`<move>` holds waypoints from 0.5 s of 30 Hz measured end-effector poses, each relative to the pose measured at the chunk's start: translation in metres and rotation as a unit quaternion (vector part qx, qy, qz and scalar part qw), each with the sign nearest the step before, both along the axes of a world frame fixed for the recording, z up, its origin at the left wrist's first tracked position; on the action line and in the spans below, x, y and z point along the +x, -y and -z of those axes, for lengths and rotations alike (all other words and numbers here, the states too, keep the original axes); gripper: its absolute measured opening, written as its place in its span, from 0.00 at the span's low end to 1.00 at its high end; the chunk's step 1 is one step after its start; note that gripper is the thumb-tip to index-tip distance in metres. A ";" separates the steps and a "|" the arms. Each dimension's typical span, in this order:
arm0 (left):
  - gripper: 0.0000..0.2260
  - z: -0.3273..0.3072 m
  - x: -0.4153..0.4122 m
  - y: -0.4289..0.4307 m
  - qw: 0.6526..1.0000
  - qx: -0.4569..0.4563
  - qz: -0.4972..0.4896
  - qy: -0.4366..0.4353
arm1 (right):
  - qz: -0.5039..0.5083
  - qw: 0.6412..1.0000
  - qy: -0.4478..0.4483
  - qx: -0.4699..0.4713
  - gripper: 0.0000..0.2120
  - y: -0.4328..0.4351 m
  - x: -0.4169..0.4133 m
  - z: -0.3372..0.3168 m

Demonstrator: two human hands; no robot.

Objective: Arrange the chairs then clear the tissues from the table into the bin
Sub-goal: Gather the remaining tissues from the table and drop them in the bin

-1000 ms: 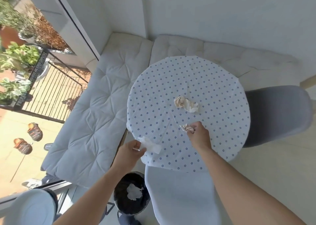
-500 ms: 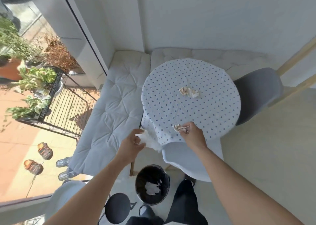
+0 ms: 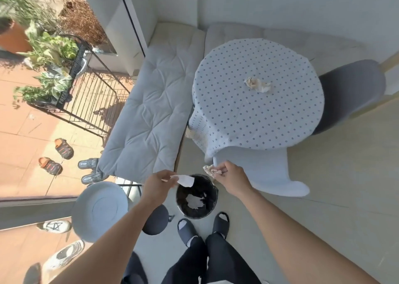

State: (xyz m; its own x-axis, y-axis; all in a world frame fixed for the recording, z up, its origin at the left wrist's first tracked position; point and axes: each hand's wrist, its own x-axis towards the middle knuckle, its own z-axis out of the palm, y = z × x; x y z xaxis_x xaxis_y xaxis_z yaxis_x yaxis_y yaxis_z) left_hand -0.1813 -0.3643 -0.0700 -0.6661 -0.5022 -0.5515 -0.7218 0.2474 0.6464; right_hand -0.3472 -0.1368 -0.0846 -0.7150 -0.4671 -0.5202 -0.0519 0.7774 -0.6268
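My left hand (image 3: 158,184) holds a white tissue (image 3: 185,180) over the left rim of the black bin (image 3: 197,197) on the floor. My right hand (image 3: 231,179) grips a crumpled, stained tissue (image 3: 210,169) just above the bin's upper right rim. White paper lies inside the bin. One more crumpled tissue (image 3: 258,85) lies on the round table (image 3: 257,115) with its dotted cloth. A white chair (image 3: 269,171) is tucked in at the table's near side and a grey chair (image 3: 349,95) at its right.
A padded white bench cushion (image 3: 149,119) runs along the table's left and back. A round white seat (image 3: 99,210) and a dark stool (image 3: 155,221) stand left of the bin. My feet in slippers (image 3: 203,225) are just below it. Shoes lie outside the glass.
Both hands came off the table edge and down to the bin, each carrying its tissue. The view pulled back and tilted down, bringing the bin and my feet into view.
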 end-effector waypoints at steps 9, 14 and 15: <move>0.04 0.086 0.029 -0.014 0.992 -0.030 -0.116 0.032 | 0.016 0.997 0.073 0.031 0.06 -0.004 0.034 0.095; 0.06 0.142 0.038 -0.015 0.973 0.019 -0.221 0.069 | 0.018 0.995 0.085 0.057 0.06 -0.002 0.042 0.154; 0.06 0.153 0.039 -0.015 0.970 0.029 -0.228 0.079 | 0.018 0.994 0.090 0.061 0.06 -0.002 0.044 0.167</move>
